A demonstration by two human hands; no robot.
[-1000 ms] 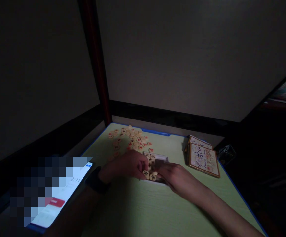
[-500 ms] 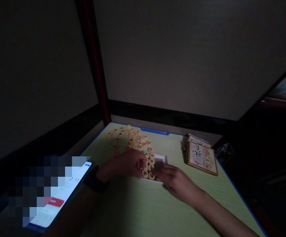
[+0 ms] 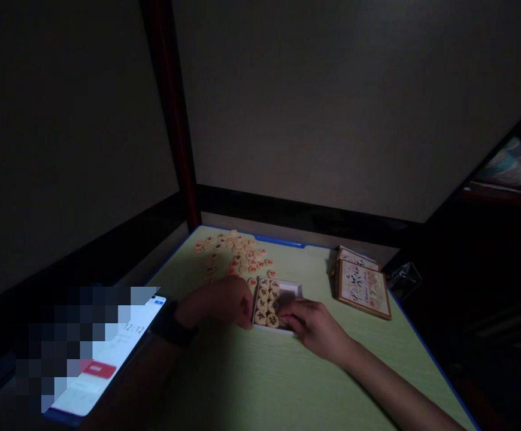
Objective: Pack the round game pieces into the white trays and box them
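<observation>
Lined up four and four at the left of a shallow, open, white-walled box (image 3: 291,287): round, cream-coloured pieces (image 3: 263,294), flat in two columns with dark characters up. Set level on a green tabletop (image 3: 260,383), partly hidden at right. Strewn beyond, toward the far left: loose pieces (image 3: 243,269), similarly round, marked in red, in black or plain-faced, many bunched together.

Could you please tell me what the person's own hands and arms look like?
The left hand and right hand are ungloved. A wide, dark band circles the left wrist. The right forearm shows no sleeve. The left forearm is too shadowed to tell whether it is sleeved.
</observation>
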